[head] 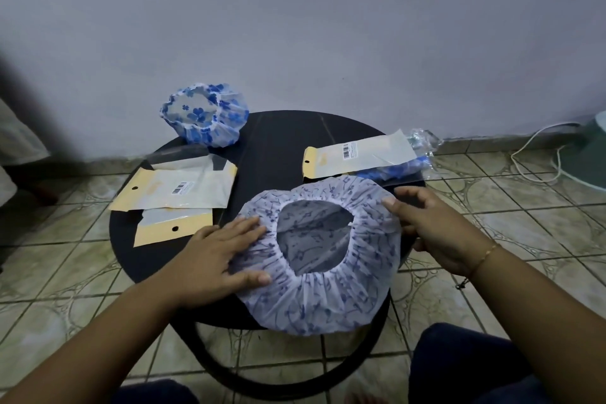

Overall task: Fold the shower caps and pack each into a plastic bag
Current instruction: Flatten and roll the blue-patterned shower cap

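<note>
A pale lilac shower cap (314, 302) with a dark blue print lies spread out, opening upward, on the near right part of a round black table (275, 147). My left hand (223, 252) presses flat on the cap's left rim with straight fingers. My right hand (436, 226) touches the cap's right rim, fingers loosely bent. A second cap (205, 115), clear with blue flowers, sits at the table's far left edge. Several plastic bags with yellow header strips (177, 197) lie on the left. Another such bag (360, 154) lies at the right.
A crumpled clear and blue piece (416, 154) sticks out beyond the right bag at the table's edge. The table stands on a tiled floor close to a grey wall. A white cable (537, 154) runs along the floor at right. My knees are at the bottom.
</note>
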